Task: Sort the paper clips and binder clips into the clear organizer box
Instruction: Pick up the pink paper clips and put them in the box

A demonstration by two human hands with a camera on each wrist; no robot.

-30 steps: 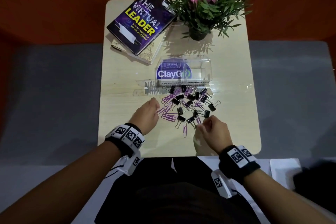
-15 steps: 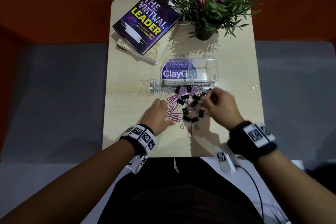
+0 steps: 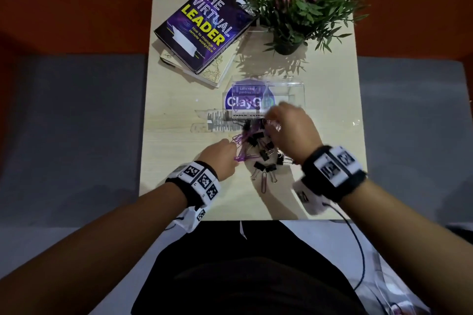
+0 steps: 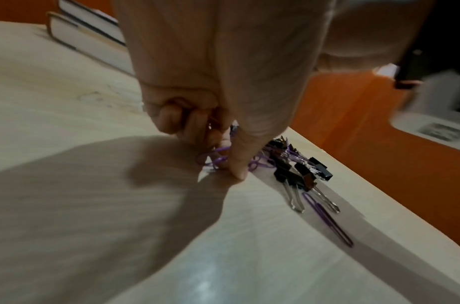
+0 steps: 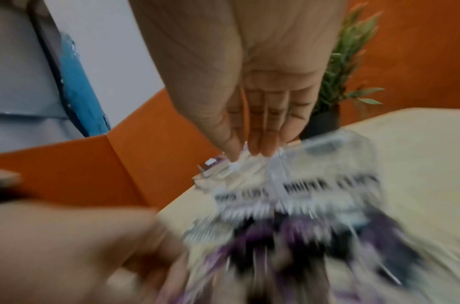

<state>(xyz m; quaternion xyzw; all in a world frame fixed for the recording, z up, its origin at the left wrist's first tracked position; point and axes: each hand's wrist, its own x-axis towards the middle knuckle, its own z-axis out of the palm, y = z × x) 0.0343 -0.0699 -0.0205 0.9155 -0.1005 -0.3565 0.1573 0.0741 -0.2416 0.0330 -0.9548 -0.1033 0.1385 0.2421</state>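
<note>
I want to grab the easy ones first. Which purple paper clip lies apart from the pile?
The long purple paper clip nearest the person, flat on the table. It lies at the pile's near edge beside two binder clips; the others are tangled.

On the table, the organizer box sits at the middle, with the pile of clips just near of it. The left hand rests at the pile's left edge; the right hand hangs over the pile's right side, beside the box's near wall. The stacked books lie at the far left and the potted plant at the far right.
</note>
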